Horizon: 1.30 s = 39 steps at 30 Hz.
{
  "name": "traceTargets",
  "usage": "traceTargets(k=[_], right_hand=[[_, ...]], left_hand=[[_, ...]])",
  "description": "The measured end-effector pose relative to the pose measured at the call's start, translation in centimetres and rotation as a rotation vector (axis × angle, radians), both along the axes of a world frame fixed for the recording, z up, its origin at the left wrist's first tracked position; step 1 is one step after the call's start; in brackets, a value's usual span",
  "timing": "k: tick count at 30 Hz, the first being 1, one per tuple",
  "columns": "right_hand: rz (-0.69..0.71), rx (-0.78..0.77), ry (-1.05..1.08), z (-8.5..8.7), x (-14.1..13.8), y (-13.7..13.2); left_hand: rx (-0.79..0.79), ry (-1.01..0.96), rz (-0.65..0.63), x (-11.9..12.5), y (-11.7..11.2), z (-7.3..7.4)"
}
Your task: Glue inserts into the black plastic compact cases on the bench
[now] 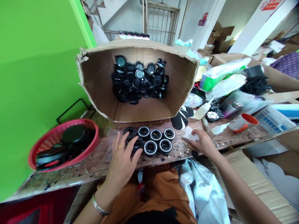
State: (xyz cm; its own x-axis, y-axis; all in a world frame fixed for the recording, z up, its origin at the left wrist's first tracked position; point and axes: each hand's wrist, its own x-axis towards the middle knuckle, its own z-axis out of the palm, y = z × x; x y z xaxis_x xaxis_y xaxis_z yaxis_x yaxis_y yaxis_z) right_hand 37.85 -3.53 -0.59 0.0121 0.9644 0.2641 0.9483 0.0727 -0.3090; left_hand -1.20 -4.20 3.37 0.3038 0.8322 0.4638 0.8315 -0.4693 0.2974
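My left hand [122,160] has its fingers spread over the two leftmost black round cases of a small group. Its fingertips reach the upper left case [131,132], though contact is hard to make out. Alongside stand several more, such as one round black case with a pale ring [150,148], in two rough rows. At the right of the group my right hand [202,143] pinches the edge of a small white square of paper [188,133], which lies at the worktable's surface. Whether it is one sheet or a stack cannot be told.
Behind the row, a cardboard box [142,115] lies open toward me with many black round cases inside. A red basket [92,148] of black parts stands left. Rightward are a squeeze bottle [202,110], an orange-lined mug [240,126] and plastic packs. Small dark bits dot the worktable [93,165].
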Motion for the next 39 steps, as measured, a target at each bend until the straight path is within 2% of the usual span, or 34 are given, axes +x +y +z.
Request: traceTargets(k=[2, 3, 6, 8, 10, 14, 17, 20, 27, 32, 34, 36, 39], right_hand=[[0.019, -0.029, 0.012, 1.6, 1.2, -1.9], [0.048, -0.099, 0.020, 2.6, 1.9, -3.3], [0.156, -0.469, 0.073, 5.1, 4.1, -7.2], [0.155, -0.565, 0.117, 5.8, 4.2, -8.4], [0.105, -0.474, 0.134, 5.5, 3.0, -7.7], [0.016, -0.176, 0.124, 2.6, -0.2, -2.5], [0.035, -0.228, 0.074, 0.9, -1.1, 1.0], [0.123, -0.341, 0.051, 0.5, -0.9, 2.7], [0.157, -0.338, 0.047, 0.8, -1.3, 2.3], [0.148, -0.460, 0.333, 0.8, -0.9, 1.7], [0.122, -0.463, 0.410, 1.1, -0.5, 1.6], [0.047, -0.346, 0.383, 1.8, -0.4, 1.4], [-0.098, 0.005, 0.235, 3.7, -2.1, 1.1]], left_hand=[[0.010, -0.010, -0.002, -0.1, 0.1, 0.1], [0.011, -0.012, 0.000, -0.2, 0.2, 0.1], [0.001, -0.019, 0.004, -0.7, 0.3, 0.2], [0.001, -0.030, 0.001, -0.8, 0.4, 0.2], [0.004, -0.043, -0.005, -0.6, 0.5, 0.2], [-0.006, -0.051, -0.004, -0.4, 0.3, 0.4], [-0.013, -0.038, 0.015, -1.1, -0.2, 0.6], [-0.036, -0.020, 0.051, -2.1, -0.8, 0.4], [-0.083, -0.038, 0.087, -3.4, -2.0, -1.0], [-0.103, -0.068, 0.094, -3.8, -2.4, -1.2], [-0.108, -0.076, 0.097, -3.9, -2.5, -1.2], [-0.117, -0.079, 0.099, -4.0, -2.6, -1.1], [-0.122, -0.074, 0.101, -3.9, -2.8, -1.1]])
